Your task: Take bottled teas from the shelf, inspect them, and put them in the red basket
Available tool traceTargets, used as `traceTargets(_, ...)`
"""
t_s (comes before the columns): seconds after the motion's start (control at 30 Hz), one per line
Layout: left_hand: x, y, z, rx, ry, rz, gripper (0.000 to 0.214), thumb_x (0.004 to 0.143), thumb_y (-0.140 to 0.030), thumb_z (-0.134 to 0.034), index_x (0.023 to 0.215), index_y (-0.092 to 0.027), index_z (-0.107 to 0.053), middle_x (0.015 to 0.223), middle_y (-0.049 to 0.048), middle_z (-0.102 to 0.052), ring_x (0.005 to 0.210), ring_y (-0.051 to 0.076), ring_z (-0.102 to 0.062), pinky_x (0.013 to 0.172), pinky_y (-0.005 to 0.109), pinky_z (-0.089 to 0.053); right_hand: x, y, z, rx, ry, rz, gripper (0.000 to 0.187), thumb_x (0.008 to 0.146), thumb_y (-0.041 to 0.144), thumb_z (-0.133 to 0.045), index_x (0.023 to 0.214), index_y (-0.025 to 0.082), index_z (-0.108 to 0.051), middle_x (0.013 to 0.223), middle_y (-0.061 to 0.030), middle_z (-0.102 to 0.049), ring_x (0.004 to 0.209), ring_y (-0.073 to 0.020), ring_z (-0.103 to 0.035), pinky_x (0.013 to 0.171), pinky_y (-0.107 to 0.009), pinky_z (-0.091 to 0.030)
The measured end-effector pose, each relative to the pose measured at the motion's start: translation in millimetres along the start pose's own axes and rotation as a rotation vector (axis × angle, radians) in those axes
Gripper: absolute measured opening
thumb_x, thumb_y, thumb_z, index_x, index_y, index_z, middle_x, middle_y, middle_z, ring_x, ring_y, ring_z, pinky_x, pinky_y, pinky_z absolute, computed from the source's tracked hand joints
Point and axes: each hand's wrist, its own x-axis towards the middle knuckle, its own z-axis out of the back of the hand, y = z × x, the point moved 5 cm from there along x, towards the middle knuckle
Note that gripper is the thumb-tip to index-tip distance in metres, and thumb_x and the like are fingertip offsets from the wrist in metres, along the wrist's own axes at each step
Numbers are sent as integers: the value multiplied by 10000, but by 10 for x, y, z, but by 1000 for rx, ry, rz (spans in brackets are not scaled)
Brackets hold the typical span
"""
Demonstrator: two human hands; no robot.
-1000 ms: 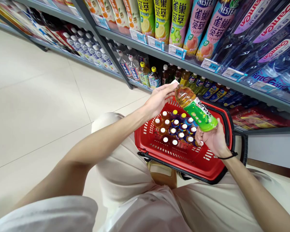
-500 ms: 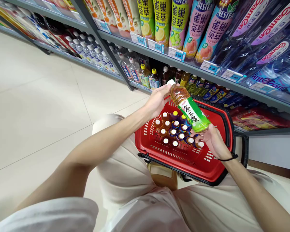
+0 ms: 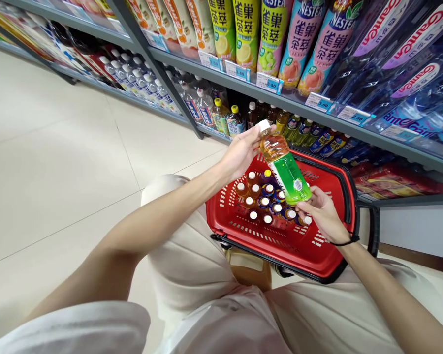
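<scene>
Between my two hands a drink bottle (image 3: 288, 172) with a white cap and a green label is held at a tilt, its barcode side facing up. My left hand (image 3: 241, 153) is closed on the neck and cap end. At the base, the fingers of my right hand (image 3: 323, 211) grip the bottle; a black band is round that wrist. Below the bottle is a red shopping basket (image 3: 239, 233), with several small bottles (image 3: 265, 201) standing upright in it, most white-capped. The held bottle hides some of them.
Ahead rises a store shelf (image 3: 239, 81) with large tea bottles (image 3: 269, 37) and price tags along its edge. Several drinks (image 3: 295, 127) stand on the lower shelf, just beyond the basket. Red packs (image 3: 398, 184) lie at right. Pale floor tiles (image 3: 59, 162) extend left.
The bottle has been turned about its long axis, so its lettered front has rolled away and the barcode side now shows. My right fingers have shifted round the base.
</scene>
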Motion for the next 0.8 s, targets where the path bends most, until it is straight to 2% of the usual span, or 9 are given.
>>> traceTargets(0.23, -16, -28, -28, -14, -6, 8, 275, 1108, -326, -557, 1200, -146, -744, 1450, 114, -698, 1389, 241, -637, 1237, 460, -424, 11, -36, 7, 4, 13, -39, 556, 708, 400, -985, 954, 196, -531, 814, 24, -729, 492, -69, -581, 440, -194, -435)
traceTargets(0.57, -44, -72, -77, 57, -10, 31, 363, 1078, -452, -600, 1254, -161, -727, 1484, 112, -675, 1430, 280, -600, 1251, 508, -405, 10, -33, -1, -5, -57, -62, 612, 594, 360, -1035, 938, 190, -558, 818, 42, -715, 498, -51, -568, 423, -172, -442)
traceTargets(0.8, -29, -53, -57, 83, -2, 17, 348, 1056, -454, -632, 1248, -184, -738, 1477, 103, -681, 1425, 280, -602, 1249, 521, -396, -4, -21, -6, -23, -65, -56, 598, 596, 331, -1030, 941, 189, -563, 856, 39, -715, 505, -43, -557, 420, -164, -443)
